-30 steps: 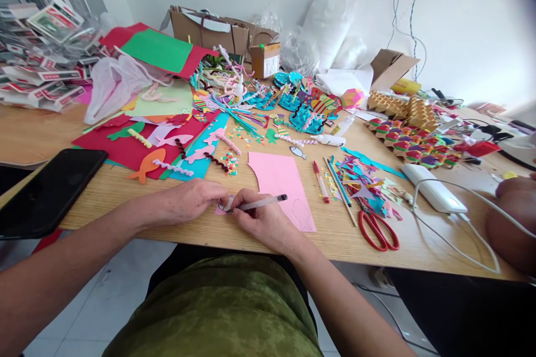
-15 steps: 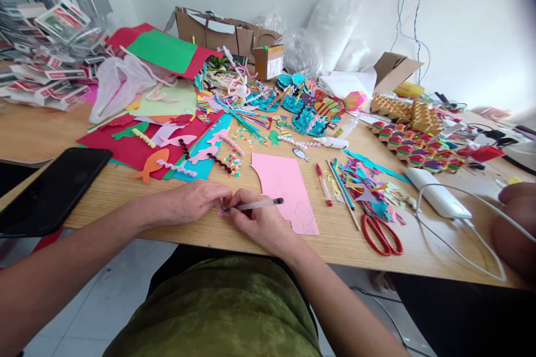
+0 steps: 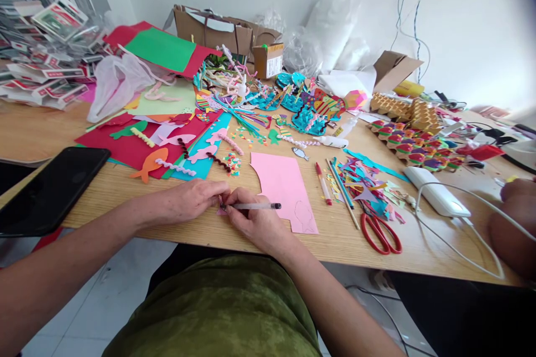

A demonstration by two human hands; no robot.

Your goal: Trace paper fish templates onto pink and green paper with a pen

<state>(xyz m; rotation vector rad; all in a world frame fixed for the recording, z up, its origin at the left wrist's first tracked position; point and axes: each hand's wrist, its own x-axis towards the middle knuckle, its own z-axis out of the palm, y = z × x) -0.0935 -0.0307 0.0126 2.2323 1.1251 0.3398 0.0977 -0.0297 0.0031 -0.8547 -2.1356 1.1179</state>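
Observation:
My right hand point(image 3: 256, 224) grips a clear pen point(image 3: 255, 206) that lies nearly level, its tip at a small pink paper piece point(image 3: 221, 211) near the table's front edge. My left hand point(image 3: 195, 199) presses down on that small piece with its fingertips; most of the piece is hidden under my fingers. Just right of my hands lies a pink sheet point(image 3: 281, 184) with a fish outline drawn in its lower corner point(image 3: 303, 215).
A black phone point(image 3: 50, 189) lies at the left edge. Red scissors point(image 3: 380, 232), a red pen point(image 3: 322, 183) and paper scraps point(image 3: 364, 184) sit to the right. A white power bank point(image 3: 435, 191) with cable and another person's arm point(image 3: 515, 223) are far right. Coloured sheets and paper fish fill the back.
The pen in my right hand has tipped lower and now lies almost flat. Both hands stay on the small pink piece. The other person's arm has shifted slightly.

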